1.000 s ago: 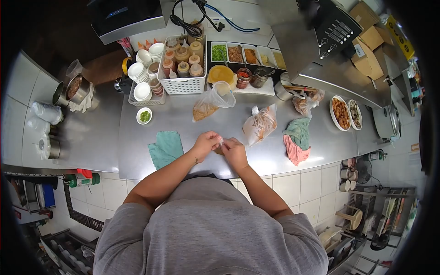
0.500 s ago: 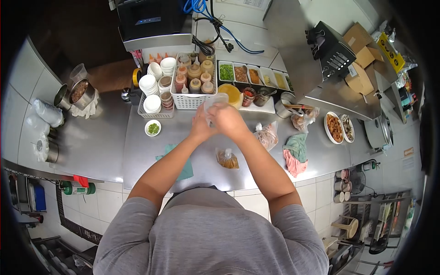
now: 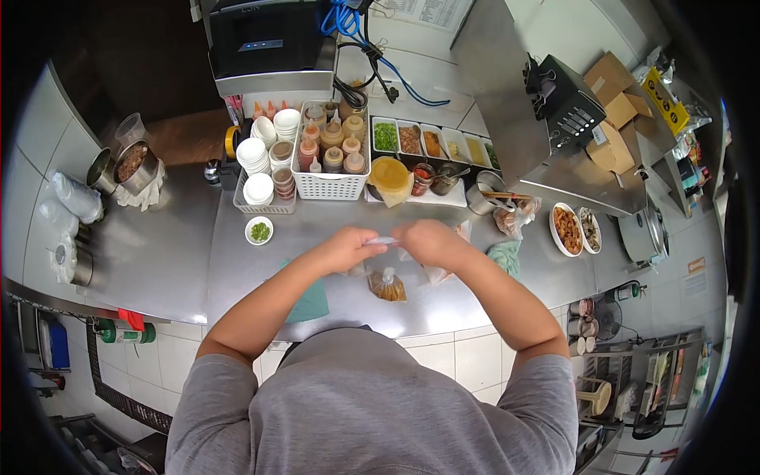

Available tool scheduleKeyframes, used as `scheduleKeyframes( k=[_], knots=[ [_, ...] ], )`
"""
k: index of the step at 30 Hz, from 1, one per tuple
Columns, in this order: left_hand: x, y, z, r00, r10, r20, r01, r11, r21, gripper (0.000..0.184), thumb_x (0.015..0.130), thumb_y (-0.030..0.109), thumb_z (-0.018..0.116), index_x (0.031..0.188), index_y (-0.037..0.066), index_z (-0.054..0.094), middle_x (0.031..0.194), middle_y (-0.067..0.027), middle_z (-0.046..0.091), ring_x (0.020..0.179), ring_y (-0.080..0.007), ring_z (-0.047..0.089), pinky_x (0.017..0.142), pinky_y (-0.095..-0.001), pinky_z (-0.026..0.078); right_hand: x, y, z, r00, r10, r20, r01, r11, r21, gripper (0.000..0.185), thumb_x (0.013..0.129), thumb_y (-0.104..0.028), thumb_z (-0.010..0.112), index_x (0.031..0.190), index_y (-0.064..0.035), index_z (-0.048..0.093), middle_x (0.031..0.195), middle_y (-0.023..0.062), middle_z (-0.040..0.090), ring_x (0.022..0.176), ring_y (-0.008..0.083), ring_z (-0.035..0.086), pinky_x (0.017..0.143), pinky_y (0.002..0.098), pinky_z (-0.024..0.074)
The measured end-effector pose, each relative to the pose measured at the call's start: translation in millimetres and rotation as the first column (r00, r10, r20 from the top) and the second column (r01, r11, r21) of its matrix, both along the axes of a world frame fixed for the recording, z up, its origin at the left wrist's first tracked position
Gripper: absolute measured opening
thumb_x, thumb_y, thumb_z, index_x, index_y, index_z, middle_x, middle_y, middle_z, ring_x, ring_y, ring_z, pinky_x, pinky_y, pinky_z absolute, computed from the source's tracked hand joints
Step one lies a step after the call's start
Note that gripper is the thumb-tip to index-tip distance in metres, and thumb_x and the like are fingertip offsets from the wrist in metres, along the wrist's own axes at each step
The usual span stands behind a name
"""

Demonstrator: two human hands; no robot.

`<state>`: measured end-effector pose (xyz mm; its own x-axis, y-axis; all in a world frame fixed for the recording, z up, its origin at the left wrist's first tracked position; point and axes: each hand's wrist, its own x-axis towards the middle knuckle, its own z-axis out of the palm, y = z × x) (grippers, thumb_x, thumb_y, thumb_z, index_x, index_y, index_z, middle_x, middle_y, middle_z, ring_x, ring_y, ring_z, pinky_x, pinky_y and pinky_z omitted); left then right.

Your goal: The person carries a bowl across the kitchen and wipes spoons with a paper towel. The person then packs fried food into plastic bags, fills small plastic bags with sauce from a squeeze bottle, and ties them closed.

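My left hand [image 3: 348,248] and my right hand [image 3: 427,241] are raised over the steel counter, both closed on a clear plastic bag [image 3: 382,241] stretched between them. Below the hands a small knotted bag of brown food [image 3: 387,285] rests on the counter. A larger clear bag [image 3: 439,273] lies partly hidden behind my right hand and forearm. The green cloth [image 3: 305,297] is partly covered by my left forearm.
A small bowl of chopped greens [image 3: 259,230] stands at left. Behind are a white basket of sauce bottles [image 3: 331,187], stacked white bowls [image 3: 253,154], ingredient tubs [image 3: 409,141] and a pot [image 3: 480,195]. Two food dishes [image 3: 567,229] stand at right.
The small bag of brown food has been let go onto the counter. Both hands went to the clear bag farther back, then came nearer and apart, pulling its plastic between them.
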<state>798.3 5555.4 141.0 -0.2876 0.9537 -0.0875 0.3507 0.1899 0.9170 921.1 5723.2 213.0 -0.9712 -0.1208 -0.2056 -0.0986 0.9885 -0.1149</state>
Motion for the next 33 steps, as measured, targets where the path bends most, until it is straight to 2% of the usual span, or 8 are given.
scheduleKeyframes(
  k=[4, 8, 11, 13, 17, 19, 24, 33],
  knots=[
    [-24.4, -3.7, 31.8, 0.655, 0.270, -0.706, 0.187, 0.847, 0.497, 0.007, 0.078, 0.008, 0.068, 0.084, 0.005, 0.067, 0.072, -0.0047, 0.058, 0.068, -0.0145, 0.057, 0.060, -0.0299, 0.046, 36.1, -12.1, 10.2, 0.933, -0.287, 0.216, 0.340, 0.512, -0.789, 0.022, 0.095, -0.024, 0.049, 0.092, -0.0042, 0.058, 0.085, 0.0099, 0.066, 0.085, 0.0243, 0.065, 0.077, 0.0370, 0.0509],
    [12.5, -10.8, 125.6, 0.915, 0.128, -0.382, 0.111, 0.831, 0.545, 0.016, 0.069, 0.003, 0.071, 0.084, 0.006, 0.071, 0.083, -0.0046, 0.062, 0.079, -0.0159, 0.059, 0.068, -0.0299, 0.047, 46.8, -92.0, -9.1, 0.940, 0.302, 0.159, 0.314, -0.581, -0.750, 0.031, 0.093, -0.031, 0.054, 0.091, -0.0001, 0.059, 0.098, 0.0177, 0.062, 0.089, 0.0304, 0.063, 0.073, 0.0344, 0.0528],
    [36.7, -12.7, 143.4, 0.958, -0.274, -0.088, 0.279, 0.812, 0.513, 0.018, 0.068, 0.005, 0.074, 0.085, 0.009, 0.074, 0.089, -0.0024, 0.062, 0.082, -0.0168, 0.059, 0.072, -0.0292, 0.047, 23.1, -73.5, -7.5, 0.943, 0.322, -0.079, 0.161, -0.654, -0.739, 0.017, 0.090, -0.016, 0.057, 0.080, -0.0033, 0.062, 0.087, 0.0159, 0.066, 0.082, 0.0239, 0.064, 0.074, 0.0345, 0.0532],
    [42.6, -13.3, 128.2, 0.934, -0.350, -0.072, 0.336, 0.791, 0.511, 0.019, 0.066, 0.007, 0.077, 0.084, 0.010, 0.074, 0.086, -0.0002, 0.061, 0.084, -0.0159, 0.058, 0.073, -0.0284, 0.047, 20.6, -39.7, -16.0, 0.976, -0.220, -0.013, -0.005, 0.035, -0.999, 0.017, 0.084, -0.010, 0.061, 0.069, -0.0027, 0.061, 0.081, 0.0092, 0.067, 0.074, 0.0207, 0.064, 0.066, 0.0327, 0.0525],
    [39.6, -11.9, 73.7, 0.947, -0.144, -0.286, 0.246, 0.899, 0.362, 0.011, 0.067, 0.008, 0.076, 0.076, 0.007, 0.072, 0.081, -0.0006, 0.062, 0.084, -0.0168, 0.056, 0.074, -0.0293, 0.046, 0.7, -4.0, -32.7, 0.967, -0.177, 0.183, 0.212, 0.162, -0.964, 0.007, 0.074, -0.003, 0.065, 0.067, -0.0025, 0.062, 0.074, 0.0056, 0.065, 0.068, 0.0212, 0.060, 0.063, 0.0320, 0.0500],
    [41.7, -6.7, 35.1, 0.887, -0.120, -0.446, 0.285, 0.902, 0.324, 0.008, 0.068, 0.007, 0.075, 0.075, 0.006, 0.071, 0.081, -0.0010, 0.061, 0.083, -0.0177, 0.056, 0.073, -0.0296, 0.046, -3.6, -1.9, -47.8, 0.930, -0.121, -0.348, -0.080, 0.855, -0.512, 0.004, 0.065, -0.002, 0.065, 0.067, -0.0044, 0.065, 0.067, 0.0075, 0.061, 0.066, 0.0256, 0.056, 0.063, 0.0342, 0.0483],
    [52.5, -6.1, -11.3, 0.893, 0.229, -0.388, -0.009, 0.870, 0.493, 0.005, 0.073, 0.001, 0.069, 0.077, 0.003, 0.066, 0.079, -0.0008, 0.060, 0.080, -0.0164, 0.056, 0.069, -0.0296, 0.047, 7.2, -32.3, -76.9, 0.731, -0.272, -0.625, -0.043, 0.897, -0.441, 0.004, 0.063, -0.007, 0.063, 0.067, -0.0066, 0.061, 0.067, 0.0088, 0.057, 0.070, 0.0285, 0.055, 0.065, 0.0369, 0.0472],
    [55.2, 9.1, -99.3, 0.320, 0.699, 0.640, -0.770, 0.585, -0.254, 0.014, 0.090, 0.003, 0.045, 0.101, 0.003, 0.053, 0.086, -0.0087, 0.056, 0.072, -0.0164, 0.054, 0.060, -0.0278, 0.046, 15.7, -95.7, -122.6, 0.753, -0.268, -0.601, 0.130, 0.956, -0.263, 0.017, 0.069, -0.007, 0.058, 0.085, -0.0010, 0.061, 0.084, 0.0132, 0.058, 0.083, 0.0297, 0.056, 0.074, 0.0365, 0.0482]
  ],
)
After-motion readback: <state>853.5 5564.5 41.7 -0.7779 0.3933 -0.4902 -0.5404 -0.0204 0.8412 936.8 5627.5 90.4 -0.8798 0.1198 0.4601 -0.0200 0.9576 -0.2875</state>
